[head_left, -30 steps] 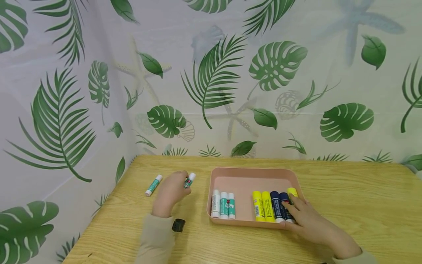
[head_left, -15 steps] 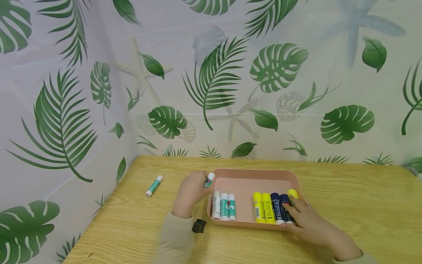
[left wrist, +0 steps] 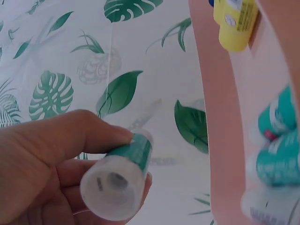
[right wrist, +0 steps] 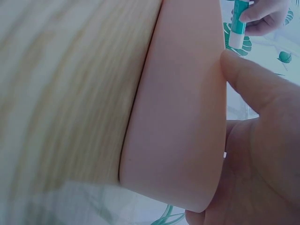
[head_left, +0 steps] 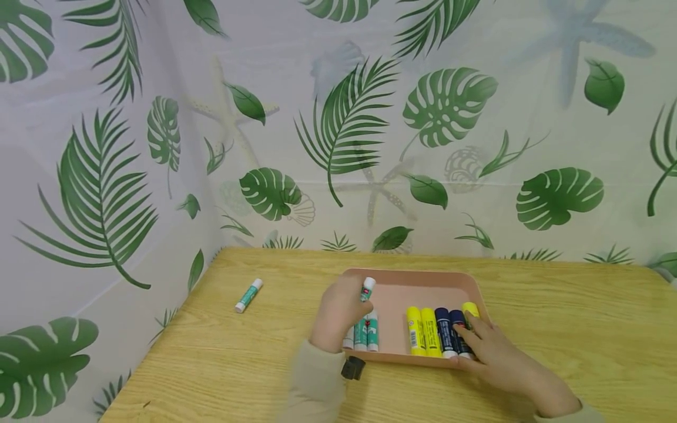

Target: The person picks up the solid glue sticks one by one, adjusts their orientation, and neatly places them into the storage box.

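Observation:
My left hand (head_left: 341, 311) pinches a green-and-white glue stick (head_left: 367, 289) between thumb and fingers, held tilted above the left part of a pink tray (head_left: 391, 338). In the left wrist view the held glue stick (left wrist: 133, 157) points its clear end at the camera. Under that hand, green-and-white glue sticks (head_left: 372, 332) lie side by side in the tray, partly hidden. At the tray's front right corner my right hand (head_left: 499, 355) rests, its fingers spread over the dark blue glue sticks (head_left: 445, 332) and a yellow one (head_left: 469, 309). Its thumb (right wrist: 248, 82) touches the rim.
Two more yellow glue sticks (head_left: 423, 332) lie in the tray beside the dark blue ones. Another green-and-white glue stick (head_left: 248, 295) lies on the wooden table (head_left: 211, 364) at the left. A leaf-patterned cloth (head_left: 338, 147) stands behind and along the left side.
My left hand has moved right with the glue stick, from over the table to above the tray's left part. The right hand stays in place.

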Motion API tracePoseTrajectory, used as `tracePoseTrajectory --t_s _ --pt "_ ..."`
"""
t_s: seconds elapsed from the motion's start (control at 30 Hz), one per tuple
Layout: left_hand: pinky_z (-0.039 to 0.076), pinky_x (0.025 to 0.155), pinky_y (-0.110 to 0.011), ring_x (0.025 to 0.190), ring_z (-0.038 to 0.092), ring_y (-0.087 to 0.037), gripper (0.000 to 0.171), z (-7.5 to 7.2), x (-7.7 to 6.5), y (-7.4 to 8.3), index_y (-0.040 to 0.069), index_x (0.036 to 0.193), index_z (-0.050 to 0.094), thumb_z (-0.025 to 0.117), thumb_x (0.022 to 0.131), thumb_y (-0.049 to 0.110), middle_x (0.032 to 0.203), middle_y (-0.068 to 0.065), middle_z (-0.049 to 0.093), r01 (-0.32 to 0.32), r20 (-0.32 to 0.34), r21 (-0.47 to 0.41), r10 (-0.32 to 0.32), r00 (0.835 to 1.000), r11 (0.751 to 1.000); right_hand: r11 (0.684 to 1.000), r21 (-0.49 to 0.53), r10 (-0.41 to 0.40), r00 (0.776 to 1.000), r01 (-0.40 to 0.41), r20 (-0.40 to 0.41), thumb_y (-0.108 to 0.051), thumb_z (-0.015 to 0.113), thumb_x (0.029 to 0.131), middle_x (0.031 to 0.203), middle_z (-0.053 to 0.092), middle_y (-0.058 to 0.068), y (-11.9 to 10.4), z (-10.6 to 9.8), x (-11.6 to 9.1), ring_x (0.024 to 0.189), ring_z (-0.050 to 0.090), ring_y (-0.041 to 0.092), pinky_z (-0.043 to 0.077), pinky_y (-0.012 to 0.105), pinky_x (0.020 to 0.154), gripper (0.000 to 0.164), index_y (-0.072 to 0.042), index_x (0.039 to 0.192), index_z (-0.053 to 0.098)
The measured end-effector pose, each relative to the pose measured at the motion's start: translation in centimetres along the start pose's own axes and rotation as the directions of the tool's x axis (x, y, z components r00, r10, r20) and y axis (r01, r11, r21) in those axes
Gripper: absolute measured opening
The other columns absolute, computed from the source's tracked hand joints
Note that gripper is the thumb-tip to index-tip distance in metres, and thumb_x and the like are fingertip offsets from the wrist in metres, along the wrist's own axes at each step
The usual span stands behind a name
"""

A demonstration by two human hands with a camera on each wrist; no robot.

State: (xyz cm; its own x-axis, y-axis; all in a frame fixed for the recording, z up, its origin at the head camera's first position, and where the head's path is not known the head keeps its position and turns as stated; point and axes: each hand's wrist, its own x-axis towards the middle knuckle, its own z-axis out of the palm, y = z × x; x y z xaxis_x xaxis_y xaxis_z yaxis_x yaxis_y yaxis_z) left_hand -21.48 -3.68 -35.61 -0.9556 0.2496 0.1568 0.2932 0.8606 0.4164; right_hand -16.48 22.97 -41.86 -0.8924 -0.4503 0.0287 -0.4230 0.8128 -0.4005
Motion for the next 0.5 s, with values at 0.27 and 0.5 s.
tracePoseTrajectory --t_s 0.27,0.5 --pt "0.034 0.042 -0.02 0.047 0.041 -0.01 0.018 1.4 0.0 1.3 0.008 0.069 0.053 0.069 0.073 0.014 0.057 0.003 0.045 0.039 0.013 0.059 -0.04 0.999 0.998 1.0 -0.012 -0.004 1.0 0.004 -0.02 -0.049 0.051 0.084 0.135 0.023 0.032 0.1 0.2 0.1 0.122 0.019 0.049 0.016 0.062 0.094 0.069 0.005 0.126 0.044" --pt "0.034 0.04 -0.018 0.045 0.04 -0.009 0.02 2.6 0.0 1.7 0.007 0.068 0.053 0.07 0.073 0.016 0.055 0.002 0.045 0.056 0.033 0.064 -0.059 0.998 0.996 1.0 0.006 0.006 1.0 -0.006 -0.009 -0.052 0.05 0.083 0.136 0.021 0.032 0.1 0.1 0.2 0.122 0.018 0.049 0.015 0.06 0.095 0.072 0.005 0.126 0.044"
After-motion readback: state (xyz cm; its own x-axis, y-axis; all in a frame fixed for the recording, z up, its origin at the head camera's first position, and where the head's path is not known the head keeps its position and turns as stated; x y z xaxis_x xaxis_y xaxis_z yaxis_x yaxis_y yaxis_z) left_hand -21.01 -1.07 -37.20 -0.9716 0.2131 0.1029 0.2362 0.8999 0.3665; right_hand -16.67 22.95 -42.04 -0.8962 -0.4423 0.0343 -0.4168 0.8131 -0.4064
